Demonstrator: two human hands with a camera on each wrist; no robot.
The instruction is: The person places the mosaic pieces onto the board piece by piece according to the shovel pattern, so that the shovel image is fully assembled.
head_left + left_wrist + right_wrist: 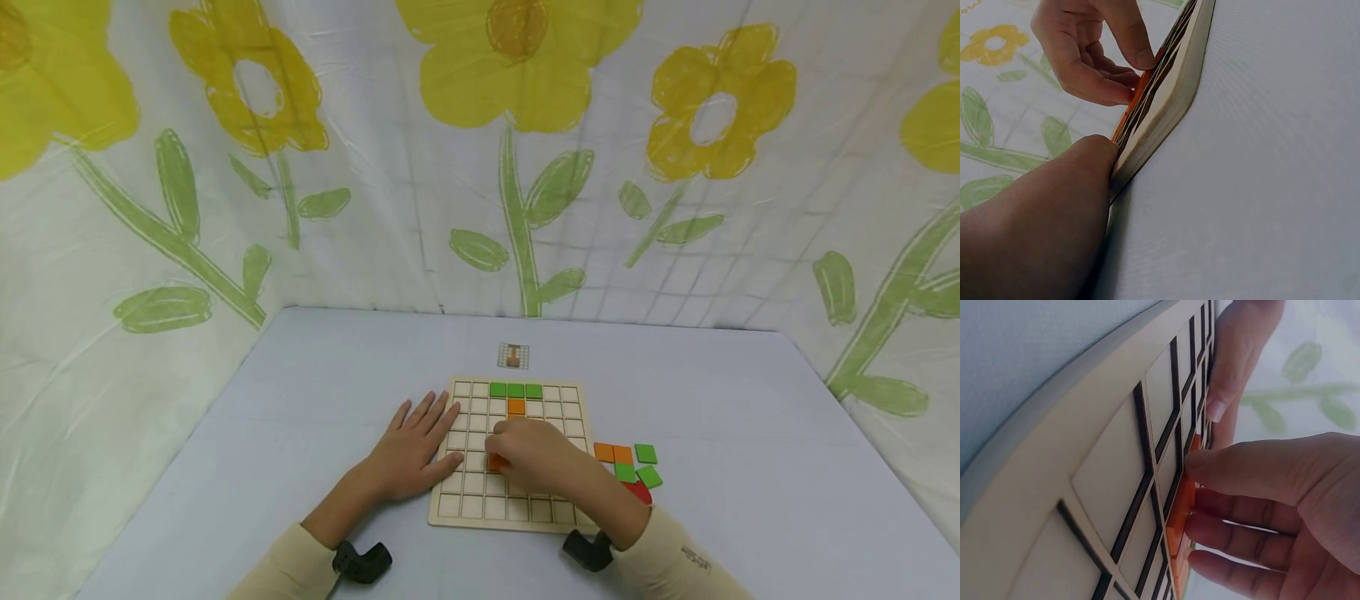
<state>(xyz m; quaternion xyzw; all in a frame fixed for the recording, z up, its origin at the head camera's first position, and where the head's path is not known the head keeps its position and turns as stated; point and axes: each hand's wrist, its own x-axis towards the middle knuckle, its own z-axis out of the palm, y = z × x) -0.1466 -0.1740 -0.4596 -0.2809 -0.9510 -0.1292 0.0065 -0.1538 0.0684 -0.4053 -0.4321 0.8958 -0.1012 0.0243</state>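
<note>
A light wooden grid board [472,506] lies on the table. In its top row sit three green square tiles [516,390], with an orange tile [516,407] below the middle one. My left hand [408,454] lies with fingers spread along the board's left edge, its thumb over the outer cells. Over the middle cells my right hand [534,454] is curled, thumb and fingertips pinching an orange tile [1180,503] at the board's surface. Part of that tile shows at the fingertips in the head view; the hand covers several cells around it.
A small card [513,356] with a grid picture lies beyond the board. Right of the board are loose orange tiles [603,452], green tiles [646,453] and a red piece [641,492] partly behind the right forearm. A flower-printed curtain [375,250] hangs behind the table.
</note>
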